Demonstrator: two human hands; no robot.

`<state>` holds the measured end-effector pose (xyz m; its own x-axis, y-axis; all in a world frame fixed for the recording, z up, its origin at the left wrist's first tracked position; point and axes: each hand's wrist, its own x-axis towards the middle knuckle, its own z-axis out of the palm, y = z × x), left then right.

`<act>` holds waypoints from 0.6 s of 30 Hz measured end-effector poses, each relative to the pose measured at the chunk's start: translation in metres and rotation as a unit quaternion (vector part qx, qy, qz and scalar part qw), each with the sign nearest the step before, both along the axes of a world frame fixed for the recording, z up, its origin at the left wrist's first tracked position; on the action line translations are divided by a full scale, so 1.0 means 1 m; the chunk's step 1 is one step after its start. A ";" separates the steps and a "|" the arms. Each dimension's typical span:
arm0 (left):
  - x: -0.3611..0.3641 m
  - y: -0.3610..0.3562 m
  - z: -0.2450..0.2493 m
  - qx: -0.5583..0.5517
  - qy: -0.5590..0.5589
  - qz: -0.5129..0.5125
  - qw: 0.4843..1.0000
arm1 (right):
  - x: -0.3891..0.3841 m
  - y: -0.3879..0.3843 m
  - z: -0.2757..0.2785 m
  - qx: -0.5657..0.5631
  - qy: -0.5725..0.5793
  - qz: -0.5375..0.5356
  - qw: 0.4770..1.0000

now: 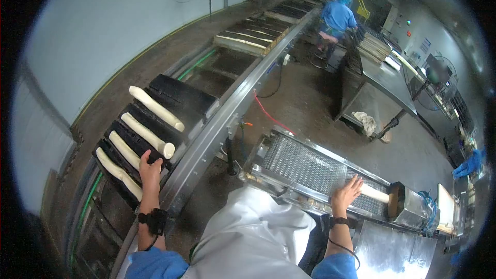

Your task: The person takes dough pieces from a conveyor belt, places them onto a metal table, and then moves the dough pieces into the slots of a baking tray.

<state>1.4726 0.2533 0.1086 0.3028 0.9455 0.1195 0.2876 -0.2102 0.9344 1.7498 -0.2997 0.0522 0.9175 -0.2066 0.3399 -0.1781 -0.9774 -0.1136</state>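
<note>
Several long pale dough rolls lie in black grooved trays on the conveyor at left, among them an upper roll (pixel 156 108) and one with a round cut-looking end (pixel 147 135). My left hand (pixel 150 172) is at the near end of the third roll (pixel 124 150), thumb and finger apart; its other fingers are partly hidden. Another roll (pixel 119 173) lies just left of this hand. My right hand (pixel 347 194) rests with fingers spread over the metal mesh belt (pixel 305 165). Its fingertips meet the end of a dough roll (pixel 374 194) at the machine outlet (pixel 396 200).
The conveyor's steel side rail (pixel 227 116) runs away between me and the trays. Further along stand more loaded trays (pixel 240 43). A person in blue (pixel 337 18) works beside a steel table (pixel 387 82). A red hose (pixel 271 116) crosses the floor.
</note>
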 end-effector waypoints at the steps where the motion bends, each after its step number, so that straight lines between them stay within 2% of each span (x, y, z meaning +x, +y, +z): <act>1: -0.005 0.006 0.001 -0.092 -0.097 0.000 0.991 | -0.001 0.001 0.002 -0.023 -0.002 0.003 1.000; 2: -0.013 0.013 0.000 -0.181 -0.192 0.001 0.964 | 0.000 -0.002 -0.002 -0.023 -0.002 0.006 1.000; 3: -0.020 0.019 0.000 -0.189 -0.271 0.009 0.944 | 0.003 -0.006 -0.008 -0.022 -0.013 0.018 1.000; 4: -0.027 0.022 -0.001 -0.188 -0.271 0.012 0.944 | 0.007 -0.010 -0.013 -0.021 -0.024 0.032 0.999; 6: -0.040 0.024 -0.001 -0.052 -0.159 0.023 0.986 | 0.011 -0.014 -0.019 -0.019 -0.028 0.040 0.999; 7: -0.048 0.026 -0.002 0.010 -0.064 0.003 0.998 | 0.011 -0.015 -0.019 -0.018 -0.030 0.045 0.998; 8: -0.056 0.025 -0.004 0.009 -0.063 0.004 0.998 | 0.011 -0.016 -0.019 -0.019 -0.029 0.047 0.998; 9: -0.062 0.023 -0.006 0.082 0.084 -0.001 0.993 | 0.013 -0.016 -0.018 -0.015 -0.021 0.046 0.999; 10: -0.064 0.022 -0.007 0.154 0.228 -0.007 0.961 | 0.016 -0.015 -0.017 -0.011 -0.014 0.046 0.999; 12: -0.058 0.004 0.008 0.163 0.256 0.012 0.953 | 0.018 -0.015 -0.015 -0.016 -0.010 0.053 0.998; 14: -0.054 -0.008 0.013 0.259 0.166 -0.028 0.951 | 0.019 -0.017 -0.014 -0.025 -0.002 0.062 0.998; 15: -0.051 -0.011 0.022 0.222 0.088 -0.067 0.969 | 0.022 -0.016 -0.012 -0.035 0.004 0.076 0.996; 16: -0.044 -0.013 0.025 0.218 0.090 -0.062 0.970 | 0.025 -0.014 -0.011 -0.045 0.009 0.091 0.995; 18: -0.035 -0.010 0.023 0.056 0.132 -0.089 0.986 | 0.021 -0.003 0.002 -0.064 0.020 0.104 0.992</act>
